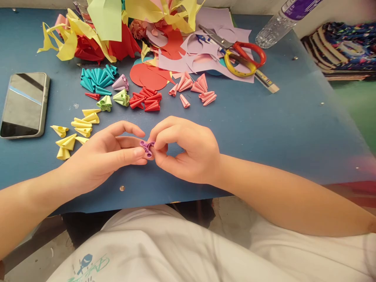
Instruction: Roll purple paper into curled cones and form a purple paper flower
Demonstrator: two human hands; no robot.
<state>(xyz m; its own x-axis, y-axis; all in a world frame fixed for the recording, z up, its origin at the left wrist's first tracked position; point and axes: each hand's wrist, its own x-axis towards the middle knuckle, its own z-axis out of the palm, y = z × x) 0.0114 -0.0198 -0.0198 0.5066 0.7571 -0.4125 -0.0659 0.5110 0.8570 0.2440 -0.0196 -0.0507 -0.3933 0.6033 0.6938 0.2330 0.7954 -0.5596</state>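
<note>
Between my two hands is a small purple piece of rolled paper point(147, 148), with curled ends showing. My left hand point(113, 150) supports it from the left, its thumb and fingertips against the paper. From the right, my right hand point(186, 150) pinches its edge between thumb and forefinger. Beyond my hands lie small rolled paper cones: yellow cones point(83, 127), teal cones point(97, 79), red cones point(146, 99), pink cones point(185, 83), light green cones point(121, 97) and a lilac cone cluster point(120, 83).
A phone point(26, 105) lies at the left. Scissors point(241, 58) with red and yellow handles rest on lilac paper scraps point(202, 58) at the back. Yellow paper scraps point(73, 35) pile up beside red paper circles point(149, 76). A plastic bottle point(274, 31) stands at the back right.
</note>
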